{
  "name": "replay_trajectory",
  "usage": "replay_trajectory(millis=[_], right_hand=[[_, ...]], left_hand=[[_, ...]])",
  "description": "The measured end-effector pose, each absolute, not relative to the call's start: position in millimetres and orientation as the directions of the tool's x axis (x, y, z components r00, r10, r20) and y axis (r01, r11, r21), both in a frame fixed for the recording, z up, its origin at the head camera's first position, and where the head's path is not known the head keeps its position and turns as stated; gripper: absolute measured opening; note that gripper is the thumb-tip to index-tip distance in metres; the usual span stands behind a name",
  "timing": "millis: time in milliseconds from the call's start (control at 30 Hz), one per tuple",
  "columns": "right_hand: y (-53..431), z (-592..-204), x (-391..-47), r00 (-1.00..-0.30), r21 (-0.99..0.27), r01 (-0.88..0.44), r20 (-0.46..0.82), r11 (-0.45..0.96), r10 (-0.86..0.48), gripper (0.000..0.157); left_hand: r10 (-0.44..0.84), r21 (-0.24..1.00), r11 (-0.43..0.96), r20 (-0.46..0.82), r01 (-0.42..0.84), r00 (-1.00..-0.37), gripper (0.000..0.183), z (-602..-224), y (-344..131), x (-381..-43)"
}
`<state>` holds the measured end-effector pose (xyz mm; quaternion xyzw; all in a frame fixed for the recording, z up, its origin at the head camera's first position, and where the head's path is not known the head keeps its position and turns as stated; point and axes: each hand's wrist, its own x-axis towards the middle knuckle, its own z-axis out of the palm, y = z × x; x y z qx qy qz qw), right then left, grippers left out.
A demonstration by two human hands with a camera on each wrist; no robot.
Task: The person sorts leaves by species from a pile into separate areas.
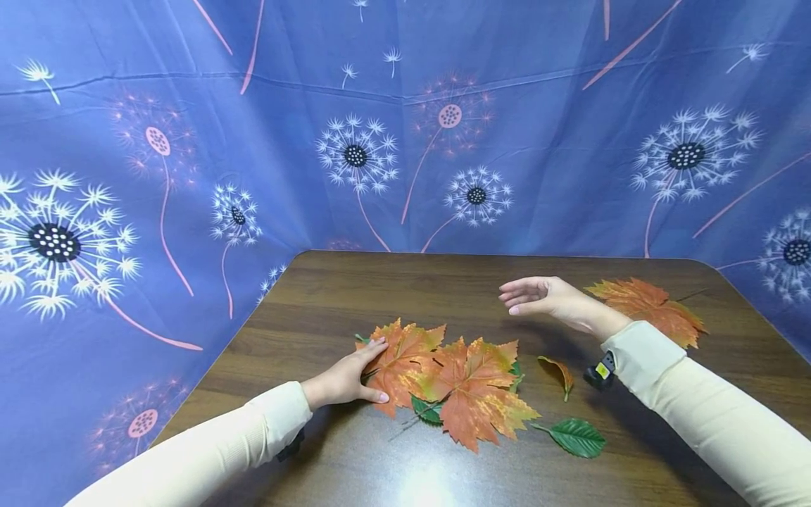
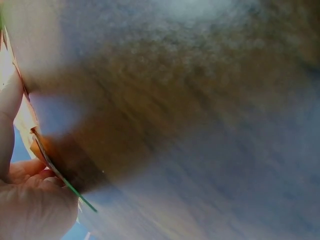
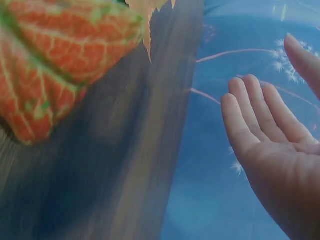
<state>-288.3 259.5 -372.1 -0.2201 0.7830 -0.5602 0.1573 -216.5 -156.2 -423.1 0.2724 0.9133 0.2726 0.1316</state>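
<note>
In the head view my left hand point(image 1: 347, 377) rests on an orange maple leaf point(image 1: 405, 355), its thumb and fingers spread apart over the leaf's left side. A second orange maple leaf point(image 1: 478, 394) overlaps it on the right, and bits of green leaf point(image 1: 427, 410) show beneath the two. Close up in the left wrist view are the left hand point(image 2: 35, 210) and a thin green stem point(image 2: 82, 200) beside it. My right hand point(image 1: 546, 299) hovers over the table with fingers extended and holds nothing; the right wrist view shows its palm point(image 3: 295, 170).
A small curled orange-brown leaf point(image 1: 559, 374) and a green leaf point(image 1: 578, 438) lie to the right of the pile. Another maple leaf point(image 1: 652, 306) lies at the back right, partly behind the right arm. A blue dandelion-print cloth point(image 1: 538, 141) hangs behind the wooden table point(image 1: 380, 282).
</note>
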Motion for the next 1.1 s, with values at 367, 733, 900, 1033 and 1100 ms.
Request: replay_trajectory(millis=[367, 733, 900, 1033, 1100], right_hand=[[244.0, -381.1, -285.6, -0.66, -0.954, -0.138, -0.111, 0.265, -0.743, 0.067], [229.4, -390.5, -281.3, -0.621, -0.947, -0.11, -0.171, 0.301, -0.765, 0.077], [226.1, -394.1, -279.5, -0.63, -0.919, -0.114, -0.226, 0.377, -0.743, 0.07], [223.4, -397.8, -279.2, -0.647, -0.897, -0.149, -0.229, 0.416, -0.727, 0.065], [221.9, -399.6, -279.4, -0.653, -0.888, -0.163, -0.23, 0.43, -0.721, 0.063]], left_hand=[[0.563, 0.576, 0.705, -0.098, 0.414, -0.821, 0.093, -425.5, -157.5, -216.6], [0.569, 0.571, 0.706, -0.104, 0.419, -0.816, 0.094, -422.9, -156.3, -217.2], [0.57, 0.57, 0.707, -0.109, 0.418, -0.814, 0.094, -421.2, -155.8, -217.0], [0.566, 0.568, 0.712, -0.113, 0.414, -0.817, 0.094, -421.2, -156.0, -216.4], [0.564, 0.568, 0.712, -0.113, 0.413, -0.818, 0.093, -421.5, -156.1, -216.2]])
